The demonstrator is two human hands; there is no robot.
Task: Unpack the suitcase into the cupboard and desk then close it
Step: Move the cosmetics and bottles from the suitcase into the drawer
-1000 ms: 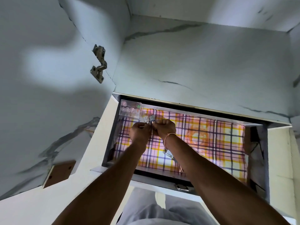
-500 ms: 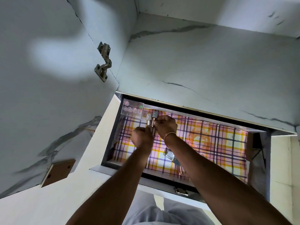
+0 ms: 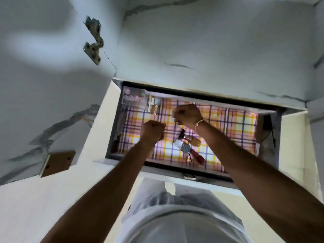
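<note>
An open cupboard drawer (image 3: 113, 130) lined with plaid paper lies below me. At its back left corner a clear plastic box (image 3: 134, 98) sits with a few small white, blue and brown items (image 3: 154, 104) beside it. My left hand (image 3: 152, 130) and my right hand (image 3: 188, 115) hover over the drawer as loose fists, and I see nothing in either. Both are apart from the small items. A bunch of keys (image 3: 186, 148) with a brown tag and a red-handled tool (image 3: 198, 156) lie near the drawer's front, under my right wrist. The suitcase is out of view.
The cupboard's open door (image 3: 43, 85) stands at the left with a metal hinge (image 3: 93, 42). A marbled back panel (image 3: 210, 50) rises behind the drawer. A latch (image 3: 189, 176) sits on the drawer's front edge, just above my legs.
Both hands have let go of the small items at the drawer's back left and drawn back toward me, the right one moving rightward. The keys and red tool are now uncovered.
</note>
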